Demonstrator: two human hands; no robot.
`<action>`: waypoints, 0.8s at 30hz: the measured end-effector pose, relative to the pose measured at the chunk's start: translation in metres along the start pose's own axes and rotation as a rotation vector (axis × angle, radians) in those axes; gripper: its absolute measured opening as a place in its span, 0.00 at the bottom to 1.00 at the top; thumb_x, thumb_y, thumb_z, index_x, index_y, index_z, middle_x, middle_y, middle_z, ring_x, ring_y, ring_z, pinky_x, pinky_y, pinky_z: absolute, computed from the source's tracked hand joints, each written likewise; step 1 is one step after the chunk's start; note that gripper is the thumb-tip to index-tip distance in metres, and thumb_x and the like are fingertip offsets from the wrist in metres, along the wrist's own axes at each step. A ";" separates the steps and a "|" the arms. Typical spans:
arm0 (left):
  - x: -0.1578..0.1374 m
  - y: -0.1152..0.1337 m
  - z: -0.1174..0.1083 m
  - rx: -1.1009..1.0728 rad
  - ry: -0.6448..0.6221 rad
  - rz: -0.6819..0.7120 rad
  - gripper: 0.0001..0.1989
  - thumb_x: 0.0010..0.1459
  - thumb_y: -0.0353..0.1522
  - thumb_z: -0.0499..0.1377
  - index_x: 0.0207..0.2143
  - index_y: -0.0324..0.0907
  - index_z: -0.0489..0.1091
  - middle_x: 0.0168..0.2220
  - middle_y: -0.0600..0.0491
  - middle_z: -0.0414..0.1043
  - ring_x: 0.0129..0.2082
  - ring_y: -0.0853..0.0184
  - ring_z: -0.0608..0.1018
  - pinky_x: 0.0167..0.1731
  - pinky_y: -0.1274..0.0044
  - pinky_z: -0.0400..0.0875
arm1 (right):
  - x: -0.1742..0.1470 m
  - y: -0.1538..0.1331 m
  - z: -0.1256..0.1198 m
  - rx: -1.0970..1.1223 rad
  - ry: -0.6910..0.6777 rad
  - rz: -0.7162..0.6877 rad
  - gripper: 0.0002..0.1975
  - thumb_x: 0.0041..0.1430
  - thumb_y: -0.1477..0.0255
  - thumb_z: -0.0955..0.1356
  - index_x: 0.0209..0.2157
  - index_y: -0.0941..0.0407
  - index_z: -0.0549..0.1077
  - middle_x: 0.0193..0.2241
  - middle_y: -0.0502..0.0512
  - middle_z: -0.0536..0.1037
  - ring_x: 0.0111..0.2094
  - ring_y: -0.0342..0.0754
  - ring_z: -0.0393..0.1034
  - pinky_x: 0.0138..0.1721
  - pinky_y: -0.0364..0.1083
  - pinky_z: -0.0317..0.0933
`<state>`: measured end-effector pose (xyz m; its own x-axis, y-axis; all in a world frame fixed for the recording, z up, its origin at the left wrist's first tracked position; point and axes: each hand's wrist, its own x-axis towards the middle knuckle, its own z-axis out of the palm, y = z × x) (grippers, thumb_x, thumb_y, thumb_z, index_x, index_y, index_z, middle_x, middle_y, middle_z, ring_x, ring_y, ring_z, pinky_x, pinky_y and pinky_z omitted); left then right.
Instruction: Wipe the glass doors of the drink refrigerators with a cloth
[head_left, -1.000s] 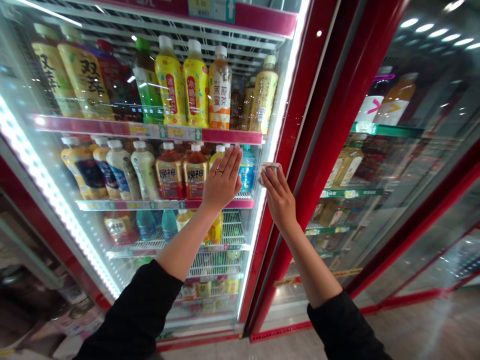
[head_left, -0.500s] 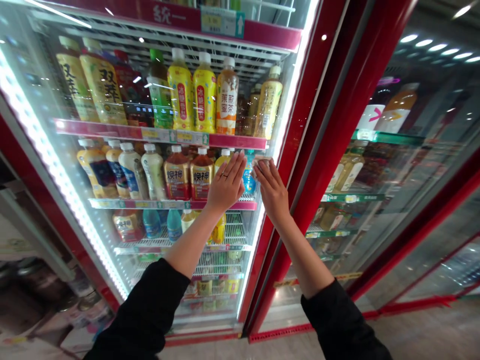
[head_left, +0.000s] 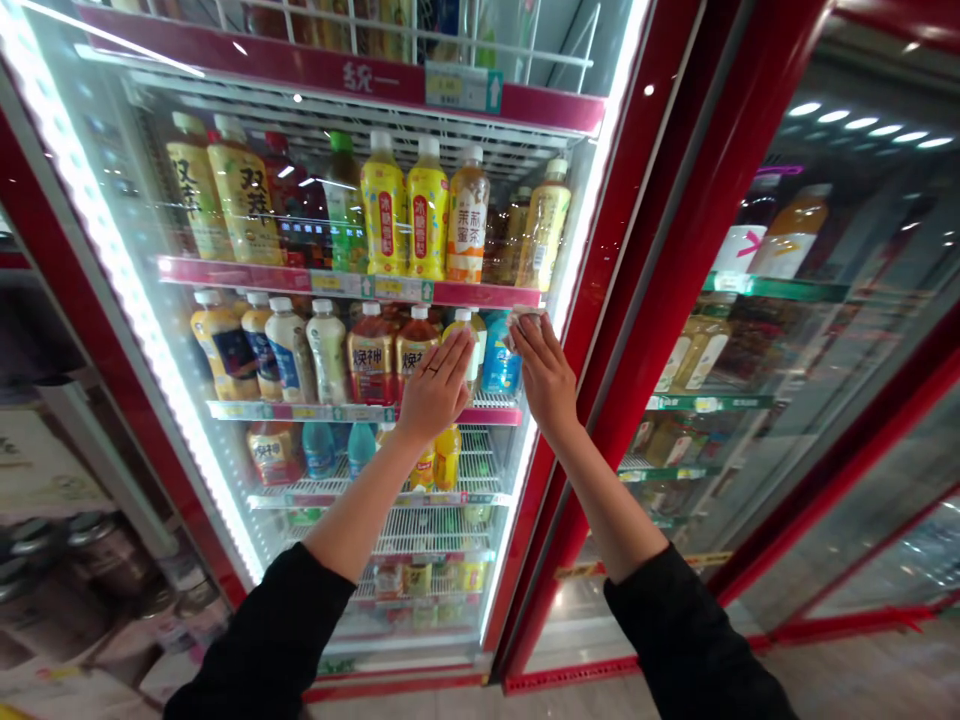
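Observation:
My right hand presses a crumpled white cloth or tissue under its fingers, by the right edge of a lit drinks fridge's glass door. Which of the two the white thing is, I cannot tell. Farther left, my left hand is held flat with fingers stretched out, a ring on one of them, and nothing in it. It appears to rest on the glass, covering part of the bottles behind. A blue-labelled bottle shows between the two hands.
Shelves behind the glass carry yellow bottles, red-brown bottles and several others. A red door frame runs along the right, beside a second glass-fronted fridge. Dark canisters stand at lower left.
My left hand has moved left and slightly down, widening the gap to my right hand. The right hand and white cloth stay near the door's right edge. The view has shifted a little.

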<state>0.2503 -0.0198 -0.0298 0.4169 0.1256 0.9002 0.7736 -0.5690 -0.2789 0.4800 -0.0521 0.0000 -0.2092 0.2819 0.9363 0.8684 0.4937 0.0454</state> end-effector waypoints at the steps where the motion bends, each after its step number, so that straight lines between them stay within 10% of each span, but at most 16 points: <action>1: -0.005 -0.005 0.000 0.001 -0.001 -0.004 0.44 0.73 0.25 0.50 0.82 0.41 0.28 0.80 0.46 0.53 0.80 0.62 0.61 0.80 0.65 0.55 | -0.010 0.002 -0.003 0.015 -0.027 -0.031 0.36 0.78 0.81 0.61 0.77 0.35 0.57 0.73 0.44 0.71 0.78 0.56 0.55 0.78 0.64 0.63; 6: -0.020 -0.023 0.001 -0.037 -0.078 0.054 0.44 0.73 0.26 0.50 0.82 0.42 0.28 0.80 0.47 0.52 0.79 0.62 0.61 0.80 0.65 0.55 | -0.036 0.023 -0.017 -0.013 -0.055 -0.006 0.37 0.77 0.83 0.62 0.76 0.34 0.60 0.72 0.43 0.73 0.77 0.59 0.60 0.76 0.67 0.66; 14: -0.021 -0.027 0.000 -0.006 -0.101 0.106 0.45 0.72 0.26 0.51 0.81 0.36 0.27 0.80 0.46 0.51 0.80 0.63 0.60 0.80 0.68 0.55 | 0.030 -0.027 0.023 -0.035 0.070 0.033 0.34 0.78 0.79 0.61 0.77 0.37 0.58 0.74 0.43 0.70 0.79 0.58 0.54 0.77 0.66 0.63; 24: -0.022 -0.037 -0.015 -0.044 -0.098 0.157 0.44 0.72 0.25 0.50 0.81 0.35 0.28 0.79 0.47 0.56 0.79 0.66 0.62 0.79 0.70 0.56 | -0.012 -0.019 0.021 -0.115 0.127 0.044 0.35 0.77 0.79 0.62 0.76 0.36 0.60 0.71 0.46 0.74 0.76 0.59 0.61 0.73 0.68 0.69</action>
<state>0.2052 -0.0135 -0.0336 0.5772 0.1100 0.8091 0.6747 -0.6224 -0.3968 0.4567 -0.0473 -0.0194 -0.1176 0.1913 0.9744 0.9228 0.3837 0.0361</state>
